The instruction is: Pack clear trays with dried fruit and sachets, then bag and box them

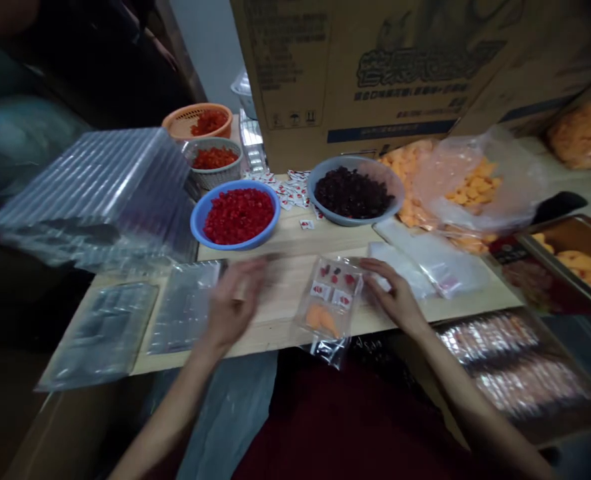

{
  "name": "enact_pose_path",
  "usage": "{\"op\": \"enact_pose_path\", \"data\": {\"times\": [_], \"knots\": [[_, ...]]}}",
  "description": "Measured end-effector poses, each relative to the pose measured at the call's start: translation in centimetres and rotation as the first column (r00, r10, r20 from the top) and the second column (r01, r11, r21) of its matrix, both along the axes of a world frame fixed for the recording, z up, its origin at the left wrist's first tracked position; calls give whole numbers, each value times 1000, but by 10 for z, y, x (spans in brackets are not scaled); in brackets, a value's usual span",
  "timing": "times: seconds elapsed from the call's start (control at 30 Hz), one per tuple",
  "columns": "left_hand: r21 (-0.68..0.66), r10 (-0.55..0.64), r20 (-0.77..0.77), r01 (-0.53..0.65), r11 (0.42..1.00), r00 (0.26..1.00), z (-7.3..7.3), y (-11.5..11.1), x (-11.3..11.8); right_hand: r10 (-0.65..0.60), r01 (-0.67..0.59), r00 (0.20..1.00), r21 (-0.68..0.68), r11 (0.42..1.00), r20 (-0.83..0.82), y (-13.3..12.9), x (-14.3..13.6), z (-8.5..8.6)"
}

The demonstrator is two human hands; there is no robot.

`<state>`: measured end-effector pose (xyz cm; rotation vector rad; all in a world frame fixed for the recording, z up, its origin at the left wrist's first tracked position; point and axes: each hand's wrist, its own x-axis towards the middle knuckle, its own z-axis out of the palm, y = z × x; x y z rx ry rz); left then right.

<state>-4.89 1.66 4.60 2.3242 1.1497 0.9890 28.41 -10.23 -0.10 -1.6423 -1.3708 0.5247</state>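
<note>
A clear plastic tray in a transparent bag (329, 300) lies at the table's near edge, its lower end hanging over. Inside it are red and dark pieces at the top, two small printed sachets in the middle and orange pieces below. My right hand (393, 293) is at the tray's upper right edge, fingers extended and fingertips at the bag. Left of the tray, my left hand (235, 300) hovers over the wood, its fingers smeared by motion. Beyond the hands stand a blue bowl of red pieces (239, 217) and a bowl of dark pieces (355, 190).
Stacked clear trays (100, 187) rise at left, with flat plastic packs (103, 333) nearer. Loose sachets (288, 193) lie between the bowls. Plastic bags (425, 257) and orange pieces (475, 187) are at right. A large carton (375, 80) stands behind; a person (105, 60) is at upper left.
</note>
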Motion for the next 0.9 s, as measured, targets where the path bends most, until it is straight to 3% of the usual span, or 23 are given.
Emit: {"op": "enact_pose_path", "data": {"times": [0.07, 0.13, 0.27, 0.37, 0.47, 0.67, 0.8, 0.9], "knots": [[45, -167, -101, 172, 984, 981, -26, -34, 47, 89, -87, 988, -21, 996, 126, -6, -7, -15], [29, -248, -238, 263, 964, 939, -49, -64, 69, 186, -168, 947, -90, 982, 261, -15, -15, -28], [-56, -321, -479, 337, 940, 817, -79, -112, 61, 451, -386, 785, -235, 892, 425, -38, -27, -47], [-47, -277, -552, 303, 952, 786, -93, -135, 50, 539, -466, 697, -271, 842, 473, -53, -30, -55], [17, -227, -551, 283, 959, 803, -101, -143, 51, 554, -500, 674, -252, 829, 489, -59, -28, -59], [136, -268, -521, 388, 911, 811, -106, -135, 53, 604, -561, 646, -247, 790, 466, -71, -25, -58], [160, -325, -500, 455, 876, 803, -110, -129, 46, 562, -531, 657, -219, 818, 503, -87, -36, -67], [155, -282, -498, 404, 901, 820, -114, -124, 47, 514, -485, 720, -191, 853, 466, -91, -46, -70]]}}
